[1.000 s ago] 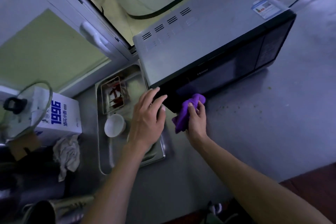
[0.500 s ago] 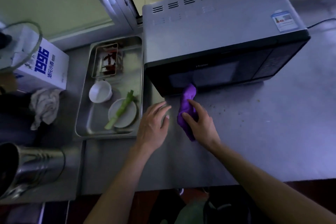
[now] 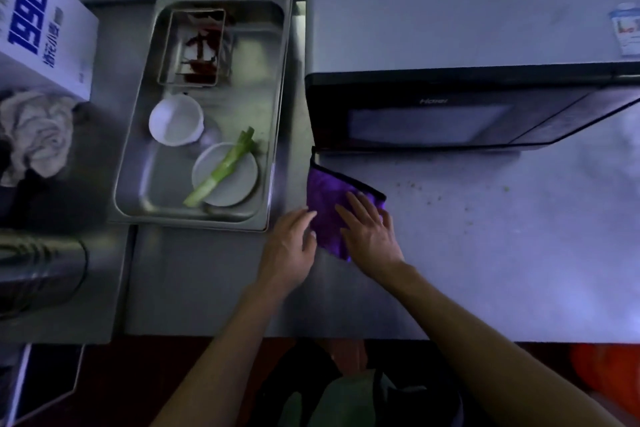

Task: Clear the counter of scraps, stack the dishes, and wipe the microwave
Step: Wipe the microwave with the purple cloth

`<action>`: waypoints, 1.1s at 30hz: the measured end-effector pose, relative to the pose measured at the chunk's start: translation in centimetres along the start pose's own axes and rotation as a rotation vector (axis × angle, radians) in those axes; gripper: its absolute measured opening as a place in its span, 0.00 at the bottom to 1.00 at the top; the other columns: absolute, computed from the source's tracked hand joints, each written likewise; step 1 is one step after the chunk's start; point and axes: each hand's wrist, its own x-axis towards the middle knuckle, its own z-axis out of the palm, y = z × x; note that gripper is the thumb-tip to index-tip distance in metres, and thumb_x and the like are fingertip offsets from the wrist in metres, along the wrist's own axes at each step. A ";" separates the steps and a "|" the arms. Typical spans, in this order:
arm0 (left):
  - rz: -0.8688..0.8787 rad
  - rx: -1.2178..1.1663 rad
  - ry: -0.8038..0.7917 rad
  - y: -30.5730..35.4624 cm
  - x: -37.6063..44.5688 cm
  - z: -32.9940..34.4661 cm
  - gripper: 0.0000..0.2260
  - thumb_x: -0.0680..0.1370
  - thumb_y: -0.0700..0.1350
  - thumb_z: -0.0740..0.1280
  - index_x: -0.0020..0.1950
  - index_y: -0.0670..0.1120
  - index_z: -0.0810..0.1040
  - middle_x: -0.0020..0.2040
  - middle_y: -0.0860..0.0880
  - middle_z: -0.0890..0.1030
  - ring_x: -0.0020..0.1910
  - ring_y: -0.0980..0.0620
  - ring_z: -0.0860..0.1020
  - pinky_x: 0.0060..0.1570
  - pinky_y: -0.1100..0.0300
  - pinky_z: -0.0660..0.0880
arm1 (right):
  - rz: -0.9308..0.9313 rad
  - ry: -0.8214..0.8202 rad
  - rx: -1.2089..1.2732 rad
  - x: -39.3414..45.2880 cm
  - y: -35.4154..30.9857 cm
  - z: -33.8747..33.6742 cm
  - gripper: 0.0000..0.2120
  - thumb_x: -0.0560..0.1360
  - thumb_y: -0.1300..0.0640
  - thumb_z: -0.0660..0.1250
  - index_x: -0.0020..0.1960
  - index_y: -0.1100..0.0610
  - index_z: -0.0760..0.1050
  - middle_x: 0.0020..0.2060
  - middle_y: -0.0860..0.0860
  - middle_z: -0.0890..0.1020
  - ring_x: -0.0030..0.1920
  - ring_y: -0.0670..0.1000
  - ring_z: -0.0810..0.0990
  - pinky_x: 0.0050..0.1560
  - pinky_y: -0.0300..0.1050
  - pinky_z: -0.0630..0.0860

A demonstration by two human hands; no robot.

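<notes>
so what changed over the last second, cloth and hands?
The purple cloth came off the microwave front, where the right hand held it bunched, down onto the counter. It now lies spread flat under the right palm; the pinching grip is gone. The left hand drew back and touches the cloth's left edge. Tray, bowl, plate and scallion unchanged.
</notes>
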 end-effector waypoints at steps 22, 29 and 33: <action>0.151 0.391 -0.282 -1.8 9.2 1.3 0.31 0.81 0.56 0.62 0.80 0.48 0.54 0.81 0.43 0.48 0.80 0.44 0.48 0.70 0.38 0.63 | -0.035 -0.055 -0.180 4.3 1.5 -0.9 0.33 0.83 0.51 0.57 0.81 0.54 0.44 0.80 0.56 0.43 0.80 0.58 0.38 0.79 0.58 0.48; 0.210 0.481 -0.320 -1.6 9.7 1.0 0.34 0.80 0.58 0.62 0.81 0.50 0.50 0.81 0.41 0.48 0.80 0.40 0.48 0.70 0.40 0.63 | -0.010 -0.050 -0.241 5.0 2.3 -0.8 0.32 0.83 0.46 0.50 0.80 0.50 0.38 0.81 0.54 0.41 0.80 0.58 0.37 0.78 0.63 0.41; 0.230 0.536 -0.322 -1.0 9.8 1.2 0.34 0.80 0.58 0.61 0.81 0.51 0.50 0.81 0.41 0.50 0.79 0.38 0.50 0.69 0.40 0.62 | -0.037 -0.045 -0.209 5.0 2.8 -1.3 0.32 0.81 0.43 0.47 0.81 0.54 0.45 0.81 0.57 0.45 0.80 0.60 0.41 0.79 0.61 0.44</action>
